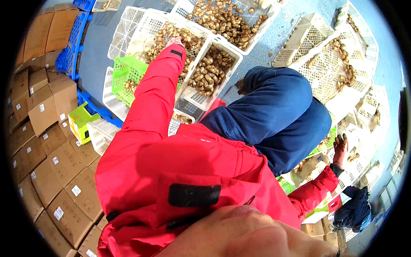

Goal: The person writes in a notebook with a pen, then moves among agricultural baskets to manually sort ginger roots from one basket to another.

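Note:
My left hand (174, 41), in a pale pinkish glove, reaches into a white plastic crate (138, 46) of brown, knobbly bulbs or roots (160, 48). Its fingers are too small and partly hidden to show a grip. Beside that crate stands another white crate (193, 97) filled with the same brown pieces (209, 70). My right hand (340, 152), in a reddish glove with dark fingertips, is stretched out at the right over white, perforated crates (356, 138). Its fingers extend, and nothing shows in them.
A bright green basket (127, 68) with a few pieces sits left of my left arm. More white crates (245, 48) stand ahead and at right (299, 40). Cardboard boxes (70, 160) and blue pallets (76, 40) line the left. Another person in dark clothing (354, 210) is at lower right.

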The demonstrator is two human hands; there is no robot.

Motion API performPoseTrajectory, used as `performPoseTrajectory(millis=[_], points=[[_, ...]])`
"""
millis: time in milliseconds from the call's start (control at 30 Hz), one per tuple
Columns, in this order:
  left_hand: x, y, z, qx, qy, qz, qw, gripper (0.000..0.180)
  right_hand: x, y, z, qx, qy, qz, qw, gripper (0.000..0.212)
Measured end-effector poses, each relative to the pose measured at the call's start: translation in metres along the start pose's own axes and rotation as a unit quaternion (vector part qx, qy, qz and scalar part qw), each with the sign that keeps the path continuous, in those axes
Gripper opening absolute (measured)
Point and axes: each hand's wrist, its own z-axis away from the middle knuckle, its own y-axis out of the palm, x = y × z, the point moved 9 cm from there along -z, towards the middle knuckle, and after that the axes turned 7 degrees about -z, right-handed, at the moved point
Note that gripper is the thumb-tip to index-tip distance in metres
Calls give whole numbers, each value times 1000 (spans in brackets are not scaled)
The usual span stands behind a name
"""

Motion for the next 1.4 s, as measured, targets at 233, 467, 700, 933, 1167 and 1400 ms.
performPoseTrajectory(millis=[233, 467, 700, 933, 1167, 1400], points=[[0, 1, -2, -3, -23, 3, 1000, 62, -2, -1, -2, 18, 4, -22, 1000, 50], [43, 10, 13, 40, -210, 455, 864, 31, 17, -3, -2, -23, -2, -17, 1000, 48], [-57, -143, 112, 108, 107, 746, 648, 24, 97, 100, -8, 117, -115, -45, 985, 44], [-153, -212, 238, 157, 310, 699, 625, 21, 167, 400, 87, 356, -180, 26, 916, 40], [-200, -230, 286, 32, 366, 665, 651, 29, 144, 496, 128, 411, -279, 61, 866, 40], [-199, -232, 300, 150, 396, 840, 340, 58, 119, 503, 114, 490, -91, -214, 840, 38]])
